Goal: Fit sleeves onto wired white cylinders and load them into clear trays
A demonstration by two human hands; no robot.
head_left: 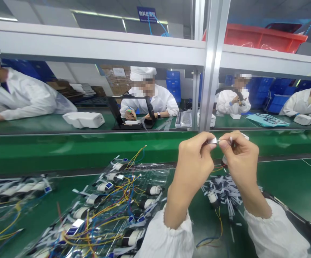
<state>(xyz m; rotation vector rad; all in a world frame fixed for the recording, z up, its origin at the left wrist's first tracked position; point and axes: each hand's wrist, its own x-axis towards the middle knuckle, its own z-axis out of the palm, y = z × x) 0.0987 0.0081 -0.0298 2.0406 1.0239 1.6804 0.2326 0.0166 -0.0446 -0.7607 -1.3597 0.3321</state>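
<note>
My left hand (194, 161) is raised over the green bench, thumb and forefinger pinched on a small silvery strip (213, 141). Close beside it, my right hand (240, 156) pinches the thin end of that strip, and a narrow white tab shows between its fingers. A white-and-black cylindrical part (224, 160) with coloured wires shows just behind the right fingers; whether it hangs from them I cannot tell. Below the hands lies a heap of short white-and-dark strips (226, 193). At its left edge rests another wired cylindrical part (213, 197).
Several wired parts (152, 190) lie on clear plastic to the left, with more at far left. A raised green ledge (91, 150) and a metal post (211, 71) stand ahead. Co-workers in white sit beyond. An overhead shelf carries a red bin (263, 37).
</note>
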